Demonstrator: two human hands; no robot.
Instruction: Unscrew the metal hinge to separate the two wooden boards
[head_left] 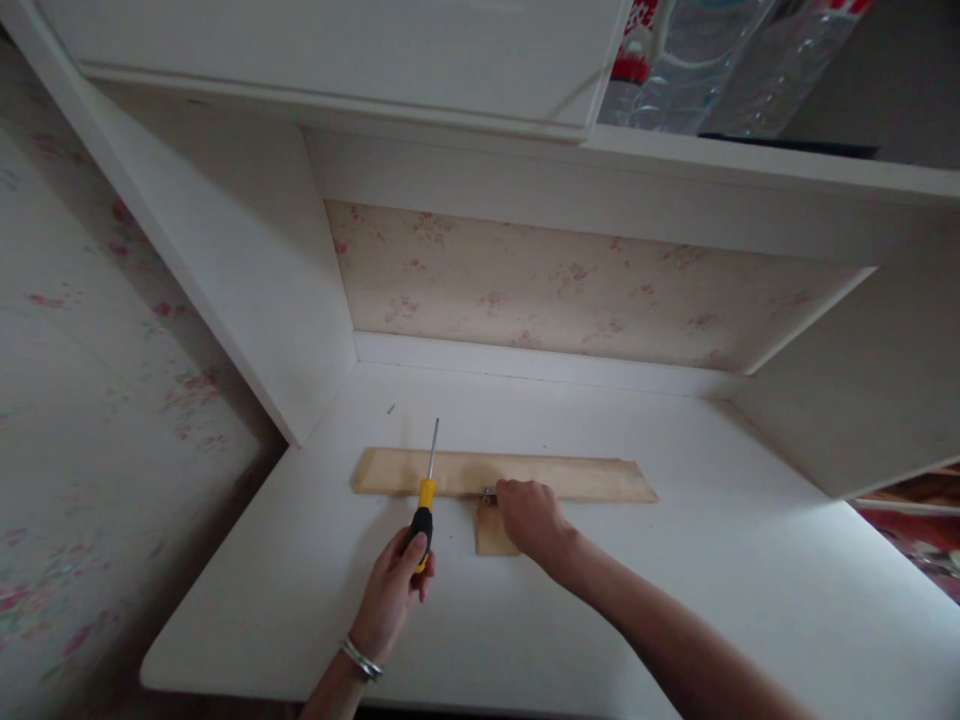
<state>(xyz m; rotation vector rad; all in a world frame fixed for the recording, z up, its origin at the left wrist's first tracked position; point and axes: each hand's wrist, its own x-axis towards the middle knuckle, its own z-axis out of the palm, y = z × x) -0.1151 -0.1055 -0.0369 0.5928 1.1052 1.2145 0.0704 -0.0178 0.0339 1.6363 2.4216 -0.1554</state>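
My left hand (396, 575) is wrapped around the yellow and black handle of a screwdriver (426, 500), its metal shaft pointing up and away over the board. A long pale wooden board (570, 478) lies flat on the white desk. Against its near edge sits a small wooden block (493, 535), partly covered by my right hand (534, 515). A small metal hinge-like piece (489, 491) shows where board and block meet. The fingers of my right hand are closed right beside that metal piece; whatever they pinch is hidden.
A small screw (391, 409) lies on the white desk (675, 600) behind the board. White side panels (247, 250) and an overhead cabinet (337, 60) enclose the desk. Clear plastic bottles (697, 60) stand on the upper right shelf.
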